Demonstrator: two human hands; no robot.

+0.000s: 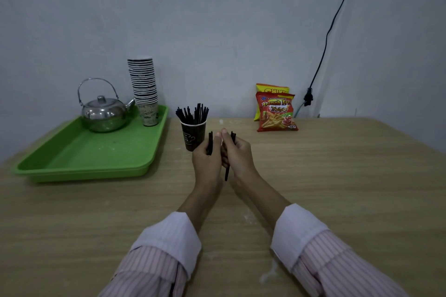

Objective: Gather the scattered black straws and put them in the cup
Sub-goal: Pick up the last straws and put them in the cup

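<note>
A dark paper cup (pixel 193 136) stands on the wooden table (pixel 337 176), with several black straws (pixel 193 113) sticking up out of it. Just right of the cup, my left hand (pixel 207 164) grips a few black straws (pixel 210 142) upright. My right hand (pixel 237 155) is close beside it, thumbs nearly touching, and holds more black straws (pixel 227 172) that poke out above and below the fist. No loose straws show on the table.
A green tray (pixel 72 159) lies at the left with a steel teapot (pixel 103 111) and a tall stack of paper cups (pixel 144 89). Two snack bags (pixel 276 109) lean on the wall at the back right. A black cable (pixel 325 43) hangs down the wall.
</note>
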